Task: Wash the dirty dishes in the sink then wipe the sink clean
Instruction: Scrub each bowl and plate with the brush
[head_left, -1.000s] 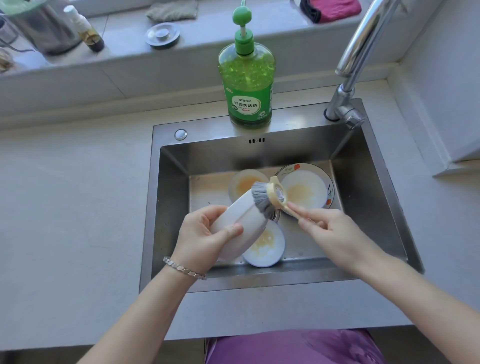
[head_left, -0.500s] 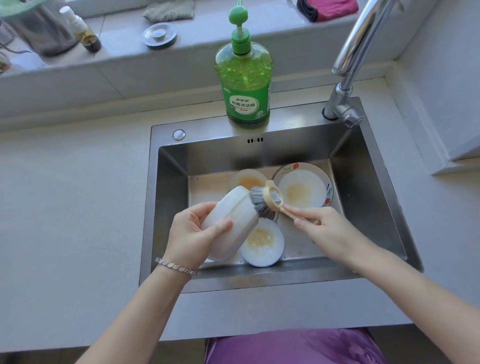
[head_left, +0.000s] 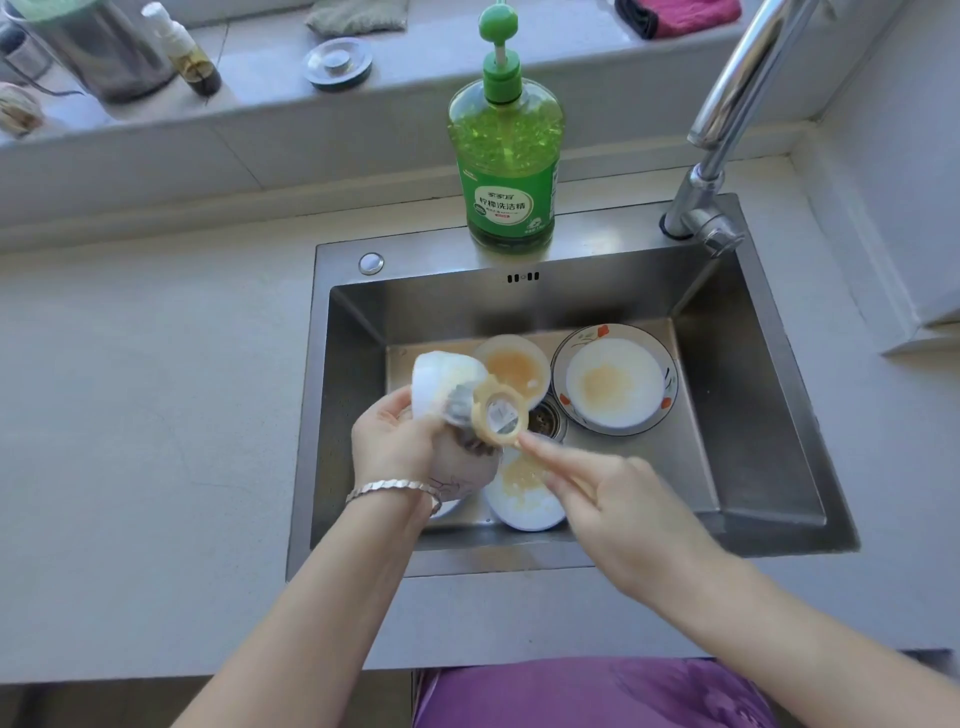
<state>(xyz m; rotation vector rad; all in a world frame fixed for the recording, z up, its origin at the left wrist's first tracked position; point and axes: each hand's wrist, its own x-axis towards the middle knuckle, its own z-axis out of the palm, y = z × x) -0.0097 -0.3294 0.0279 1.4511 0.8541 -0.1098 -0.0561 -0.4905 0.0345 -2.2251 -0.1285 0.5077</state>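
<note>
Though blurred, left fingers curled round the bowl; right fingers pinched on the brush

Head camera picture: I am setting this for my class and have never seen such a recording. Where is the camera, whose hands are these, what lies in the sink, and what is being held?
There is no machine here. A person wears one wide-angle camera on the head, so you look down along their arms into a steel sink. The left hand grips a white bowl, tipped over the sink. The right hand holds a dish brush by its handle, with the bristles at the bowl. Three dishes with yellowish residue lie on the sink floor: a flower-rimmed plate, a small bowl and a white dish partly under the hands. A green soap bottle stands on the sink's back rim, left of the tap. The picture is blurred around the hands.
</note>
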